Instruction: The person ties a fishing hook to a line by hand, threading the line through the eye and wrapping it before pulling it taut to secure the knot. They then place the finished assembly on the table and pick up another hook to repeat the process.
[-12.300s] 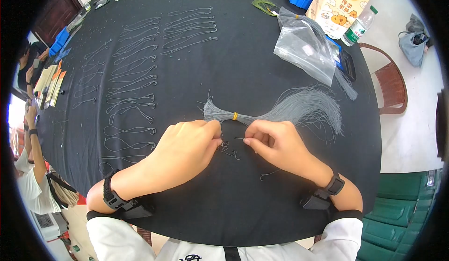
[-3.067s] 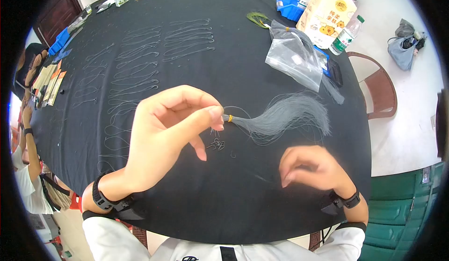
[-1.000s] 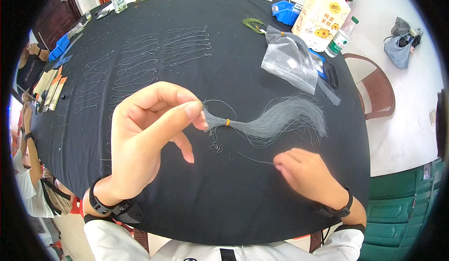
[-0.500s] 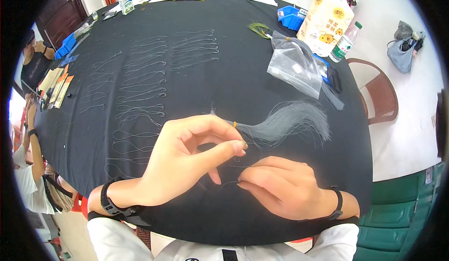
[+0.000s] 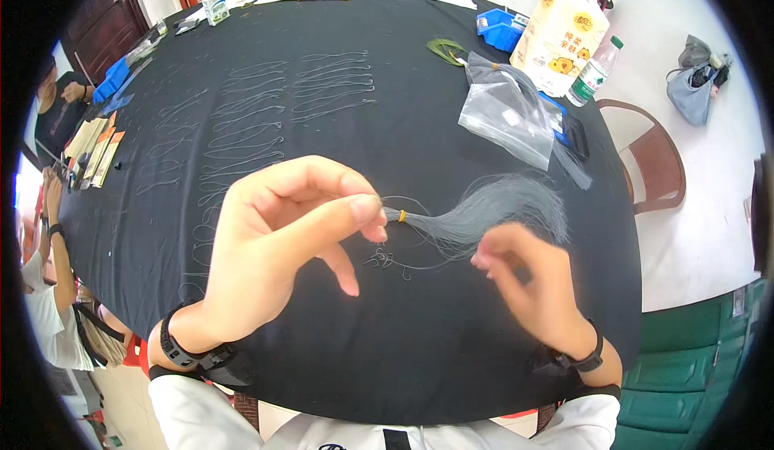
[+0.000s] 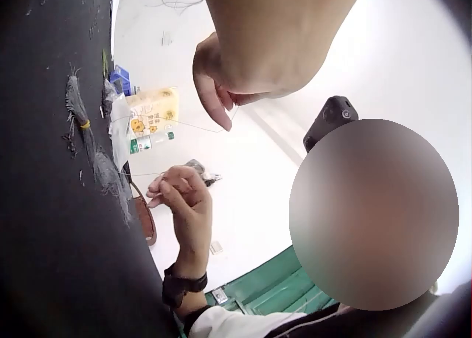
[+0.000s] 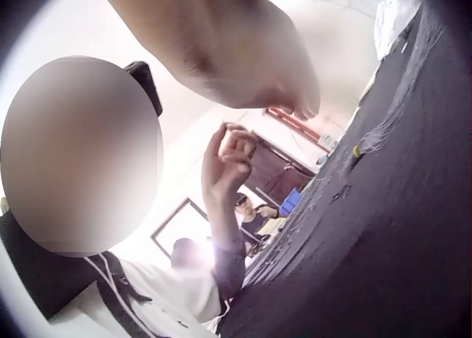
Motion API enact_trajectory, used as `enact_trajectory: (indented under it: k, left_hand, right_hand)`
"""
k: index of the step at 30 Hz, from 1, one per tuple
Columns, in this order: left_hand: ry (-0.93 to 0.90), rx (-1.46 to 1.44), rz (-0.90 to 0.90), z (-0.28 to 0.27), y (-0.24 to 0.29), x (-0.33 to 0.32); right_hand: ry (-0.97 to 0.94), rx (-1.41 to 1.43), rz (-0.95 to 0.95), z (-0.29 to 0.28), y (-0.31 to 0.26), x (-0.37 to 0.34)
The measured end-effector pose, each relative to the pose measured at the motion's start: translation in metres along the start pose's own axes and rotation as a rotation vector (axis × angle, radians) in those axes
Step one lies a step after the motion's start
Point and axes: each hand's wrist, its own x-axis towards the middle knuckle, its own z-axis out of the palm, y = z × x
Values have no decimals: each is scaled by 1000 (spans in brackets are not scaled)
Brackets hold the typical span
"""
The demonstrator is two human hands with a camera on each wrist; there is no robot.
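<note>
My left hand [image 5: 278, 248] is raised over the table, thumb and index fingertip pinching a thin grey fishing line; whatever else lies between the tips is hidden. The line [image 5: 435, 268] curves across to my right hand [image 5: 536, 285], which pinches it with thumb and fingers. In the left wrist view the line [image 6: 136, 174] runs out in a long loop between both hands. Behind them lies a bundle of grey fishing line [image 5: 492, 216], bound by a yellow tie [image 5: 402, 216]. Small fish hooks [image 5: 379, 257] lie in a pile before the bundle, with a single hook [image 5: 406, 274] beside it.
Rows of looped lines [image 5: 330, 79] cover the black cloth's left half. At the back right are a clear plastic bag [image 5: 504, 124], a tissue pack [image 5: 560, 39], a water bottle [image 5: 595, 71] and a blue bin [image 5: 500, 29]. Other people sit at the left edge.
Half a second ago the hands were close together near the front. The left hand has since moved left and up, the right hand right and up, drawing the line out between them.
</note>
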Motion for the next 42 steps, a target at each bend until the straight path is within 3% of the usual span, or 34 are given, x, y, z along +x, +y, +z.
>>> enact_trajectory:
  k: [3, 6, 9, 13, 18, 21, 24, 30, 33, 39, 42]
  left_hand:
    - [-27, -11, 21, 0, 6, -3]
    - [-41, -31, 55, 2, 12, -6]
    - [-86, -101, 62, 1, 18, -11]
    - [-220, -359, 19, -5, 19, -13]
    - [-212, -353, 39, -8, 24, -12]
    - [-184, -359, 67, -11, 26, -12]
    - [-149, -391, 98, -15, 27, -11]
    - [-92, -405, 161, -24, 32, -7]
    - [-53, -390, 168, -30, 36, -4]
    - [-84, -385, 199, -46, 38, 2]
    - [-92, -400, 194, -46, 37, 2]
  right_hand:
    - [-12, 183, 278, -5, 16, 9]
    - [-21, 363, 330, -7, 43, 15]
    - [-33, 364, 386, -9, 56, 19]
    - [-61, 259, 387, -7, 54, 19]
    - [-63, 46, 244, -3, 57, 16]
    - [-86, 68, 296, -4, 54, 15]
    - [-126, 260, 424, -7, 51, 15]
    - [-336, 930, 603, -17, 56, 11]
    - [-376, 1163, 620, -18, 64, 7]
    - [-358, 1368, 574, -13, 77, 2]
    - [-271, 1293, 583, -14, 68, 3]
